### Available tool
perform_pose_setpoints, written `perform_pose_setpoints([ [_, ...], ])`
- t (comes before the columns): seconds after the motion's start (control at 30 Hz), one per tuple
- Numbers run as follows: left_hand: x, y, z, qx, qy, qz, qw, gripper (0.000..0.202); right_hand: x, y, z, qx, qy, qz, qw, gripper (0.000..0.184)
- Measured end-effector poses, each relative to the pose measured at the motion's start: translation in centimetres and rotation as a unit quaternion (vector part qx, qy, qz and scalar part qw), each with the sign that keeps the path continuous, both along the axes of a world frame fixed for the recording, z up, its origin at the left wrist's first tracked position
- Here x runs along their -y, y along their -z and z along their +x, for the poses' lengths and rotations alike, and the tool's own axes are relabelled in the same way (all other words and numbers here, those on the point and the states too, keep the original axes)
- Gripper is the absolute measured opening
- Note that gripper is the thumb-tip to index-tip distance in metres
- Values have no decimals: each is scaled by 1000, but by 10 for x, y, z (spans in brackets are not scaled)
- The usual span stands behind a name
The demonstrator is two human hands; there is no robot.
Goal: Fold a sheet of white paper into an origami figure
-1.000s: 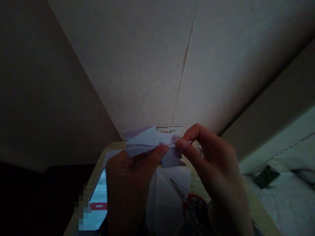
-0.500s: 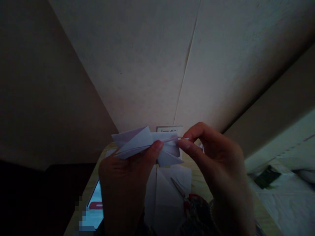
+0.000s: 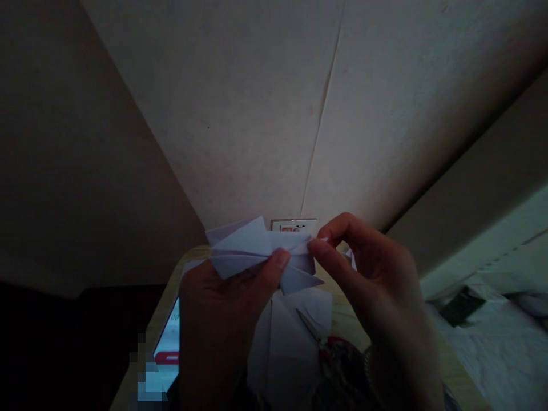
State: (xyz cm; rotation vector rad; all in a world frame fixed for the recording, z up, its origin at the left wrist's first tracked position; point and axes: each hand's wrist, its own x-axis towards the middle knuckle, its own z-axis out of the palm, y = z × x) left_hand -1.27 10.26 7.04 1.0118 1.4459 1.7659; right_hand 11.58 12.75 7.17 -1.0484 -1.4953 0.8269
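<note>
dim wall (image 3: 248, 125) up top; mid-frame, left fingers (image 3: 279, 260) clamp folded paper (image 3: 250, 238), right fingers (image 3: 329, 257) pinch its right end; steady left hold, gentle pinch best spare creases.

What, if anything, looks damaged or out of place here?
A crooked line down the wall, ending near the socket plate, looks odd, possibly a crack or lifting seam. The folded paper in the left hand shows no clear tear.

On the phone screen (image 3: 169, 341) — partly hidden — only what looks like "00" is legible.
</note>
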Motion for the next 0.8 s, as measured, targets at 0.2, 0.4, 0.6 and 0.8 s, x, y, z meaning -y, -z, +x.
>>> perform_pose_setpoints([
  [0.2,1,-2,1,34,39,-23,998,27,-2,0,3,10,-1,-5,1000,14],
  [0.4,-2,3,6,44,11,1,999,28,-2,-1,4,7,-12,-10,1000,16],
  [0.6,-1,7,6,19,-19,2,1000,20,1,1,0,34,11,27,999,13],
  [0.8,0,5,1,-32,-57,-19,998,21,-2,1,3,24,-19,21,999,14],
])
